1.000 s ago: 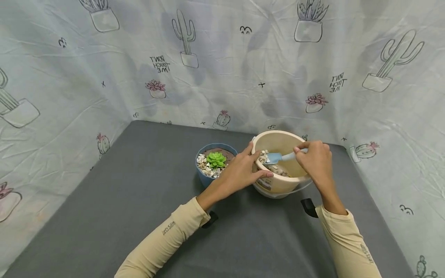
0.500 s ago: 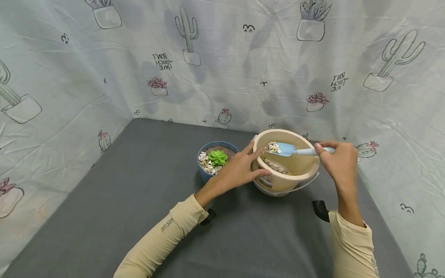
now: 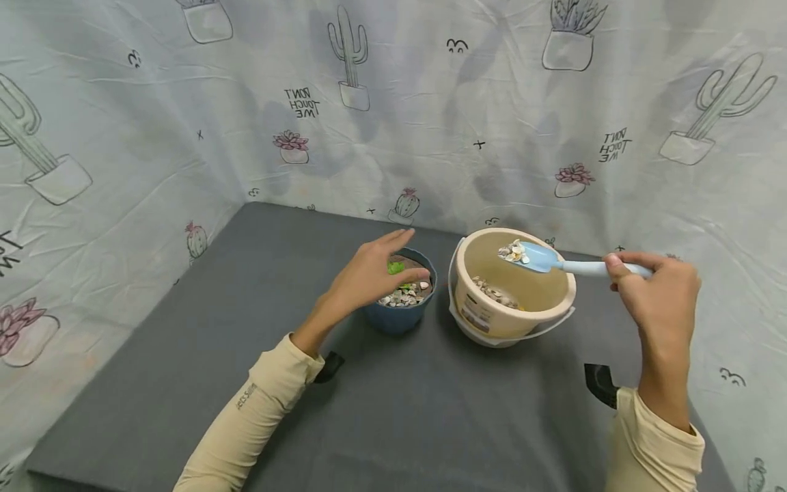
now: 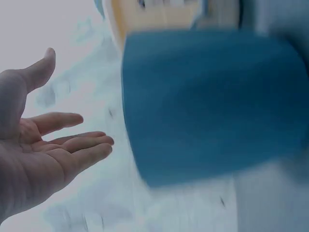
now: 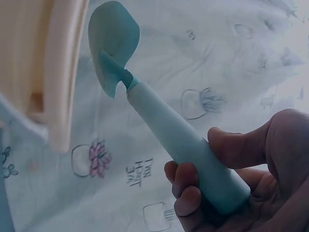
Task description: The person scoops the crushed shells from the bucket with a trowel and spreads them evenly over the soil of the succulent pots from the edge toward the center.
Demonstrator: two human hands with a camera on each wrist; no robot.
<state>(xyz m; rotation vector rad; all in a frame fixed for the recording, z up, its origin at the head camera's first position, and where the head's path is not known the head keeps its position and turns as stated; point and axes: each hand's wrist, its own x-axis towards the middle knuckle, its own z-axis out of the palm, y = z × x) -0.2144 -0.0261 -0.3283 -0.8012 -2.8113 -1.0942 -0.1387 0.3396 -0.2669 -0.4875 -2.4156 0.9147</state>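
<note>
My right hand [image 3: 660, 294] grips the pale handle of a light blue trowel [image 3: 537, 257], its fingers and thumb wrapped round the end in the right wrist view. Small white and tan stones [image 3: 513, 251] lie heaped on the blade, which is over the mouth of a cream bucket [image 3: 476, 316]. More stones [image 3: 492, 292] cover the bucket's bottom. Fingers spread and holding nothing, my left hand [image 3: 363, 277] hovers over the blue plant pot [image 3: 396, 320] and partly hides it. Inside the pot a green succulent [image 3: 396, 267], brown soil and pale stones show.
The pot and bucket stand side by side on a grey tabletop [image 3: 246, 301]. A white bail handle [image 3: 529, 336] hangs at the bucket's front. Behind and at both sides hangs a cactus-print cloth [image 3: 418, 102].
My left hand has let go of the bucket rim and moved left over the pot. My right hand has lifted the loaded trowel up and to the right.
</note>
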